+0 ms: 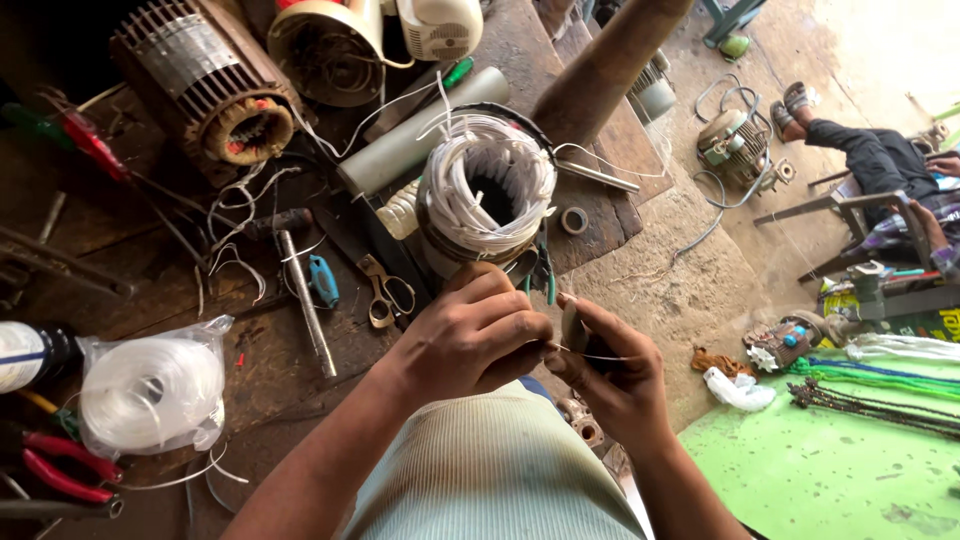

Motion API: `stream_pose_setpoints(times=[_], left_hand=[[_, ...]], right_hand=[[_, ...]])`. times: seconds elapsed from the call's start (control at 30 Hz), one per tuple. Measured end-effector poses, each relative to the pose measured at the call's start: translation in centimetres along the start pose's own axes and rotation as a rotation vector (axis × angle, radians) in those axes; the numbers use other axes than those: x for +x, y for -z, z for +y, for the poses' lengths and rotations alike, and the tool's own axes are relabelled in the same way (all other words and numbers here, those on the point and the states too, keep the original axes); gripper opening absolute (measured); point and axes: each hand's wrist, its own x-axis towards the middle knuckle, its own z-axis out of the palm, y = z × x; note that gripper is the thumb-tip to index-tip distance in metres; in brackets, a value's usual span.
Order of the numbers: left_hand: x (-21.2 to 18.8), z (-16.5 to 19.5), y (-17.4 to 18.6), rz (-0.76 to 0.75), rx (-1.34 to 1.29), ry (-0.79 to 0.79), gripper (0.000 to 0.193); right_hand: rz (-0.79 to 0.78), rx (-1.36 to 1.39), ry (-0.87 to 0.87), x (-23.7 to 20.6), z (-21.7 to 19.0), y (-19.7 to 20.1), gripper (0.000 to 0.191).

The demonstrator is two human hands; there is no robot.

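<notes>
Head view: person seated at a workbench [300,370], both hands in front of a stator [487,190] wound w/ white sleeved coils. Left hand [470,335] closed in a loose fist, fingertips pinched on a thin wire [590,355] at its near end. Right hand [610,375] curled, thumb & forefinger gripping same wire, a small dark object tucked in the palm; cannot tell what it is. Wire runs short btwn the two hands, just near of the stator, which stands upright at bench's right edge.

Step in hand, by judgement: working a lead end, stripping or twisting, prior to joining at the winding. Next move calls for steady pinch on both sides & keeping the wire taut w/o kinking.

Nearby: scissors [380,295] and hammer [300,290] left of the stator; bagged white spool [152,392] near left; red pliers [60,465] at near-left corner. Second stator [215,85] far left. Another person sits far right, apart.
</notes>
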Motion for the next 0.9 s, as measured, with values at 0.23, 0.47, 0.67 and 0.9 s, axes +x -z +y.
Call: stream_pose_setpoints(times=[0.23, 0.47, 0.67, 0.9], left_hand=[[0.3, -2.0, 0.0, -0.01, -0.149, -0.056, 0.013], [0.4, -2.3, 1.2, -0.046, -0.277, -0.028, 0.012], [0.9, -1.7, 1.4, -0.085, -0.301, -0.03, 0.013], [0.9, -1.7, 2.0, -0.108, -0.399, -0.001, 0.01]], right_hand=[[-0.041, 0.253, 0.05, -1.2, 2.6, 0.7, 0.05], [-0.174, 0.437, 0.347, -2.9, -0.4, 7.6, 0.054], [-0.431, -0.423, 0.225, 0.2, -1.2, 6.7, 0.042], [-0.438, -0.426, 0.468, 4.0, -4.0, 3.0, 0.053]])
